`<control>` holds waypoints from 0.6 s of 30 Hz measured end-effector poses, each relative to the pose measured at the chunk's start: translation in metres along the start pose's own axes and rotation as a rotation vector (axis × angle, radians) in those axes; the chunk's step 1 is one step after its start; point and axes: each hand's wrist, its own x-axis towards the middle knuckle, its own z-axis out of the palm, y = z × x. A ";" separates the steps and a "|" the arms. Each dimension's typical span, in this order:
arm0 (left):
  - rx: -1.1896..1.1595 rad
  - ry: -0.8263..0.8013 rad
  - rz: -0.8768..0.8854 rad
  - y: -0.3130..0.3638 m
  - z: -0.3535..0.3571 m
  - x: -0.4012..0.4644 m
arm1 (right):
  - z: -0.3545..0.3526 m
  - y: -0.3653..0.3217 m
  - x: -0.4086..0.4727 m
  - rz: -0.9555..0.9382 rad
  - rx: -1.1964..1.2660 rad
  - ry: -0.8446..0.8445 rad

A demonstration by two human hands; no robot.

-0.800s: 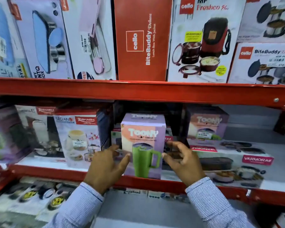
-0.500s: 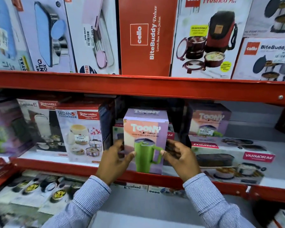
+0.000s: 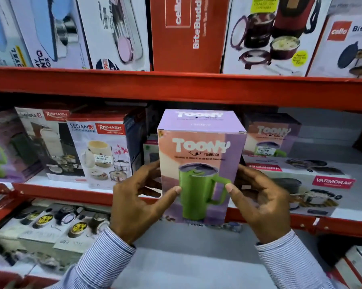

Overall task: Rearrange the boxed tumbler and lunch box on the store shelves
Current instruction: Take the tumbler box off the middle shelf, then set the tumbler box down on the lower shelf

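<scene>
A purple and orange Toony tumbler box (image 3: 201, 142) with a green mug pictured on it is held upright in front of the middle red shelf (image 3: 71, 193). My left hand (image 3: 138, 203) grips its left side and my right hand (image 3: 259, 201) grips its right side, thumbs on the front face. The box's bottom edge hangs below the shelf's front lip. A flat Varmora lunch box carton (image 3: 322, 190) lies on the same shelf to the right, with a second Toony tumbler box (image 3: 270, 134) standing on it.
Rishabh Sedan lunch pack boxes (image 3: 100, 151) stand left of the held box. The upper shelf (image 3: 176, 84) carries Cello BiteBuddy boxes (image 3: 188, 34). More lunch box cartons (image 3: 50, 226) lie on the lower shelf at left. A dark box (image 3: 151, 155) sits behind the held one.
Both hands closed on the tumbler box and drew it forward off the shelf towards me. The view moved closer and tilted down a little.
</scene>
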 end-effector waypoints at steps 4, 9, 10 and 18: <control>0.029 -0.058 0.044 -0.007 0.002 -0.038 | -0.012 0.008 -0.042 -0.023 -0.087 -0.001; 0.036 -0.112 0.007 -0.029 0.020 -0.093 | -0.021 0.030 -0.100 0.068 -0.147 -0.054; 0.026 -0.139 -0.016 -0.034 0.026 -0.104 | -0.022 0.038 -0.110 0.093 -0.162 -0.072; 0.021 -0.366 -0.386 -0.102 0.091 -0.172 | -0.016 0.126 -0.174 0.495 -0.133 -0.223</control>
